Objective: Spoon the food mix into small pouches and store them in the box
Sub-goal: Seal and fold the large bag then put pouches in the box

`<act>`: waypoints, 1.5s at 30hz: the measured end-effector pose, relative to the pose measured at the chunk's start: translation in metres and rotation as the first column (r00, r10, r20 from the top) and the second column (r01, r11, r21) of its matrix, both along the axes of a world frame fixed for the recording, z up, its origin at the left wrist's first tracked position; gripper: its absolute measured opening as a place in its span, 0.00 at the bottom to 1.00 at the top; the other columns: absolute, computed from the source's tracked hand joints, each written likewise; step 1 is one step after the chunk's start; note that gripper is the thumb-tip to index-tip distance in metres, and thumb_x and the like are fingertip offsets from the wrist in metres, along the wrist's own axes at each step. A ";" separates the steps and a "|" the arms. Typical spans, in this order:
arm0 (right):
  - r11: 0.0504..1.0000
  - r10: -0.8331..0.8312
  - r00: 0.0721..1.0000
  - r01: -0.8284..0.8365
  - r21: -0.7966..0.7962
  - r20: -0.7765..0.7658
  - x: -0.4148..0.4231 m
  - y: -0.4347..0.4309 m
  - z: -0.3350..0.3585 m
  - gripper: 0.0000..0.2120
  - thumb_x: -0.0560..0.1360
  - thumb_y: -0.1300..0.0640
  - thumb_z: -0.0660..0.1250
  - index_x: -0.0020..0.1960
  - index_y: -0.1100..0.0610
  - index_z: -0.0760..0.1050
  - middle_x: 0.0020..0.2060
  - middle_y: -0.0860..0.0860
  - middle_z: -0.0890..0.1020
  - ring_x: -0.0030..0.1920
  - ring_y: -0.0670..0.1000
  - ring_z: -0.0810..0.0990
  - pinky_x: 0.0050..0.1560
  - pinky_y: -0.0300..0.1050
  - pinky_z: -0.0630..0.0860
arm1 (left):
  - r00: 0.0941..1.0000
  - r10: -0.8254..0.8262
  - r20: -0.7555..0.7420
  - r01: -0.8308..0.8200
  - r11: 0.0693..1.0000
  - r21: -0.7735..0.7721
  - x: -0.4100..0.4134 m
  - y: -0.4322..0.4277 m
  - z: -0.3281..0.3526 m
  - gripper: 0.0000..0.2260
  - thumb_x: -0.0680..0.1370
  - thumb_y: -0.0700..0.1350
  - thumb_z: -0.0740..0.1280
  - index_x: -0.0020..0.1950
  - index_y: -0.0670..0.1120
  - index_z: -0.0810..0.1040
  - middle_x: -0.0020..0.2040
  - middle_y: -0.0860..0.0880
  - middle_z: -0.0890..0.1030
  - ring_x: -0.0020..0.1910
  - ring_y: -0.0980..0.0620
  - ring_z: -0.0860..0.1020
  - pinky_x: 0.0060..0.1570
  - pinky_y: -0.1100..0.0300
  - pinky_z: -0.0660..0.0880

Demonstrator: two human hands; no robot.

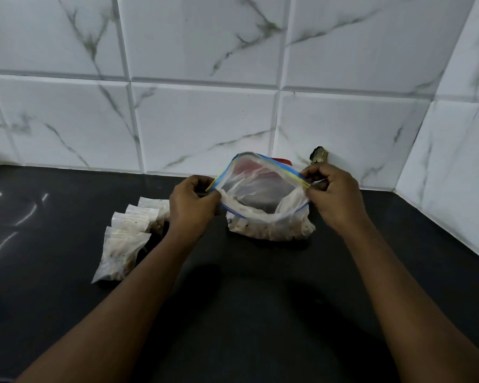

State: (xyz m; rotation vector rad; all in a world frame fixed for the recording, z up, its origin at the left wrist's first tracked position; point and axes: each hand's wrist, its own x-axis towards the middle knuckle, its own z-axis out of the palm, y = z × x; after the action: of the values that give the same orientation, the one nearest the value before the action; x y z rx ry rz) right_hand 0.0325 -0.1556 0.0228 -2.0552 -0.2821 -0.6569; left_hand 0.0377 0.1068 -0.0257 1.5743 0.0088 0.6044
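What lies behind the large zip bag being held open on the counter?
A red object sits behind the zip bag: one edge shows above the rim, its colour through the clear plastic. The bag covers the rest.

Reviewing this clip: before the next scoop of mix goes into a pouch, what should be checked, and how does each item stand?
1. Mouth of zip bag held open: ok, left hand and right hand pinch its ends.
2. Bag holds food mix and rests on counter: ok.
3. Spoon at hand: not ok, none in view.
4. Empty pouch ready: not ok, the four small pouches look filled.
5. Box within reach: cannot tell, only a red thing shows behind the bag.
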 end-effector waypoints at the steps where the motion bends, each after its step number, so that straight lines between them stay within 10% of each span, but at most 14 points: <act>1: 0.999 -0.045 0.998 0.046 -0.021 0.037 0.001 -0.002 0.000 0.18 0.72 0.72 0.69 0.50 0.51 0.83 0.45 0.47 0.84 0.37 0.42 0.79 0.37 0.28 0.73 | 1.000 0.029 0.000 -0.029 1.000 0.005 0.000 0.001 0.001 0.08 0.74 0.33 0.69 0.47 0.44 0.84 0.40 0.44 0.86 0.36 0.47 0.86 0.41 0.47 0.85; 7: 0.979 -0.201 0.971 0.199 0.030 0.132 0.006 -0.014 0.001 0.11 0.73 0.69 0.69 0.49 0.55 0.83 0.43 0.47 0.83 0.40 0.49 0.81 0.39 0.32 0.73 | 1.000 -0.023 -0.004 0.021 0.972 -0.234 0.000 0.004 0.008 0.05 0.79 0.33 0.70 0.50 0.41 0.84 0.41 0.42 0.85 0.36 0.46 0.85 0.39 0.56 0.84; 12: 0.759 0.103 0.989 -0.012 0.651 -0.102 0.004 -0.018 0.010 0.10 0.72 0.73 0.69 0.43 0.60 0.82 0.42 0.55 0.85 0.37 0.54 0.82 0.27 0.41 0.76 | 0.996 -0.090 0.030 0.094 0.899 -0.428 0.001 0.008 0.013 0.05 0.79 0.33 0.71 0.53 0.38 0.83 0.46 0.37 0.84 0.39 0.44 0.84 0.43 0.55 0.84; 20: 0.548 0.334 0.940 -0.250 0.799 0.065 0.011 -0.027 0.010 0.13 0.77 0.75 0.60 0.51 0.65 0.82 0.54 0.61 0.83 0.48 0.56 0.84 0.46 0.44 0.84 | 0.943 -0.244 0.225 0.327 0.798 -0.505 -0.010 0.007 0.026 0.09 0.78 0.34 0.72 0.57 0.41 0.85 0.48 0.42 0.85 0.44 0.48 0.83 0.47 0.58 0.82; 23: 0.619 0.385 0.916 -0.350 0.703 0.116 0.012 -0.028 0.007 0.17 0.76 0.78 0.62 0.56 0.64 0.82 0.62 0.62 0.82 0.56 0.55 0.84 0.55 0.45 0.82 | 0.932 -0.258 0.253 0.356 0.774 -0.523 -0.008 0.007 0.025 0.10 0.79 0.32 0.69 0.59 0.41 0.83 0.49 0.45 0.86 0.44 0.51 0.84 0.46 0.60 0.82; 30: 0.761 0.161 0.969 -0.242 0.602 0.186 0.010 -0.026 0.006 0.06 0.77 0.66 0.73 0.51 0.58 0.84 0.49 0.54 0.86 0.46 0.48 0.80 0.37 0.40 0.74 | 0.971 -0.100 0.216 0.198 0.842 -0.501 -0.003 0.012 0.023 0.07 0.76 0.47 0.74 0.45 0.44 0.81 0.35 0.51 0.80 0.29 0.55 0.71 0.32 0.63 0.70; 36: 0.797 0.073 0.952 -0.235 0.556 0.297 0.008 -0.011 0.002 0.04 0.79 0.65 0.71 0.51 0.58 0.83 0.49 0.58 0.86 0.50 0.52 0.83 0.51 0.48 0.81 | 0.966 -0.004 0.257 0.138 0.851 -0.507 -0.006 0.009 0.026 0.05 0.78 0.45 0.74 0.49 0.45 0.81 0.38 0.50 0.78 0.31 0.55 0.71 0.35 0.62 0.72; 40: 0.904 0.038 0.933 -0.185 0.385 0.358 -0.003 -0.003 0.007 0.04 0.81 0.64 0.70 0.54 0.59 0.83 0.46 0.54 0.86 0.39 0.47 0.82 0.42 0.42 0.80 | 0.851 0.329 0.410 -0.332 0.941 -0.065 -0.017 0.008 0.028 0.06 0.83 0.47 0.69 0.58 0.50 0.82 0.54 0.49 0.82 0.53 0.51 0.79 0.53 0.50 0.76; 42: 0.901 0.047 0.932 -0.195 0.388 0.359 -0.008 0.001 0.009 0.04 0.80 0.65 0.71 0.54 0.59 0.83 0.43 0.54 0.85 0.36 0.44 0.81 0.38 0.39 0.79 | 0.719 0.286 0.634 -0.552 0.789 0.270 -0.029 -0.009 0.036 0.13 0.84 0.52 0.66 0.67 0.51 0.80 0.65 0.50 0.80 0.67 0.48 0.75 0.67 0.47 0.69; 45: 0.885 0.131 0.940 -0.254 0.391 0.316 -0.011 0.003 0.011 0.05 0.79 0.66 0.72 0.53 0.60 0.83 0.47 0.65 0.82 0.39 0.44 0.82 0.40 0.44 0.82 | 0.861 0.044 0.507 -0.462 0.483 0.744 -0.037 -0.057 0.060 0.25 0.83 0.62 0.60 0.77 0.54 0.71 0.74 0.54 0.74 0.78 0.49 0.66 0.77 0.39 0.52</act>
State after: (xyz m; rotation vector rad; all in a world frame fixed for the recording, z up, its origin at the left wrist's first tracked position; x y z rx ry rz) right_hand 0.0211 -0.1528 0.0334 -1.4891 -0.4594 -0.8072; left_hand 0.0004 0.0498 0.0341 2.3949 -0.4646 1.3486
